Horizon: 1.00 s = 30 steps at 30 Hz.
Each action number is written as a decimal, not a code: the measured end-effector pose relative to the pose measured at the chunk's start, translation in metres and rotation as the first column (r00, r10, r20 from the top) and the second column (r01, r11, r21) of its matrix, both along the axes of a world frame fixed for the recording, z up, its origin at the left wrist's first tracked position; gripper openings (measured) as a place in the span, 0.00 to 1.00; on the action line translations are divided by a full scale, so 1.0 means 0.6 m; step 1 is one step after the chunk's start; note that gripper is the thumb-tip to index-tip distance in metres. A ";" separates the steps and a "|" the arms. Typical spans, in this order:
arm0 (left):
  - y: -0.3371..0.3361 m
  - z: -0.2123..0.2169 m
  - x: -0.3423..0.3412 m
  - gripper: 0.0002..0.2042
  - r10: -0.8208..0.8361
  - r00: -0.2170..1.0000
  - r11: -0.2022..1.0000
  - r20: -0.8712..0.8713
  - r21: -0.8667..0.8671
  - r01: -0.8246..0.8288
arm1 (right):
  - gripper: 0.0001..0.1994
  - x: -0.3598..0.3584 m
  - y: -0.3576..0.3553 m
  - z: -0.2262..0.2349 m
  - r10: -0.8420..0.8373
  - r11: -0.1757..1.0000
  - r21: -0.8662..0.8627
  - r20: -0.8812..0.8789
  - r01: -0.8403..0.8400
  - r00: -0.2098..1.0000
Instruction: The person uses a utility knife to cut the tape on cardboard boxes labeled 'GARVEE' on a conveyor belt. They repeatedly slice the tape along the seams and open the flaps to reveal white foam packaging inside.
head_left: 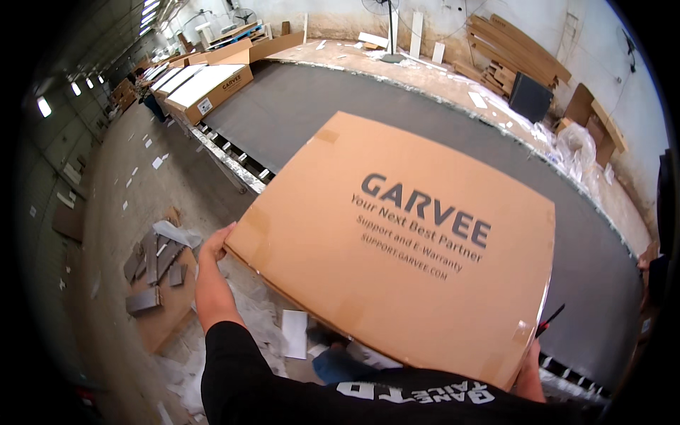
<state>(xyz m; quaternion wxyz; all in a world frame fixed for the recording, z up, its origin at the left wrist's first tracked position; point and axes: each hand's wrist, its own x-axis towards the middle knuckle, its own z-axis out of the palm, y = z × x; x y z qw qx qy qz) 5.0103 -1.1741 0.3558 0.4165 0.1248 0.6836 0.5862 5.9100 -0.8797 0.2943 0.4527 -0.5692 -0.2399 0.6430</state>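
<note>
A large flat brown cardboard box (404, 297) with dark print on top is tilted in front of me, over the near edge of the grey conveyor belt (283, 106). My left hand (217, 242) grips its left corner, with the fingers partly hidden at the edge. At the lower right corner, my right hand (530, 363) is closed on the box's side, mostly hidden behind it. A slim black-and-red tool (550, 321) sticks out beside that hand; its kind is unclear. Clear tape shows at the box's corners.
Several printed cartons (219, 88) line the belt's far left end, with a person (150, 99) beyond. Another person's hand (646, 256) shows at the right rim. Grey scraps (156, 262) and plastic wrap litter the floor. A fan (392, 35) and cardboard stacks (506, 49) stand along the wall.
</note>
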 end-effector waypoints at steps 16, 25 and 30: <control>0.124 0.022 -0.110 0.28 0.123 0.701 0.901 -0.703 -0.217 -0.376 | 0.22 -0.123 0.085 -0.043 -0.002 0.998 -0.067 0.009 0.003 1.000; 0.190 0.099 -0.080 0.35 -0.346 0.436 0.691 -0.831 -0.540 -0.481 | 0.21 -0.308 0.314 0.011 -0.008 1.000 0.007 0.096 0.007 0.995; 0.267 0.122 -0.138 0.37 -0.473 0.430 0.626 -0.769 -0.636 -0.450 | 0.21 -0.359 0.321 0.029 -0.057 0.998 -0.017 0.137 0.060 0.989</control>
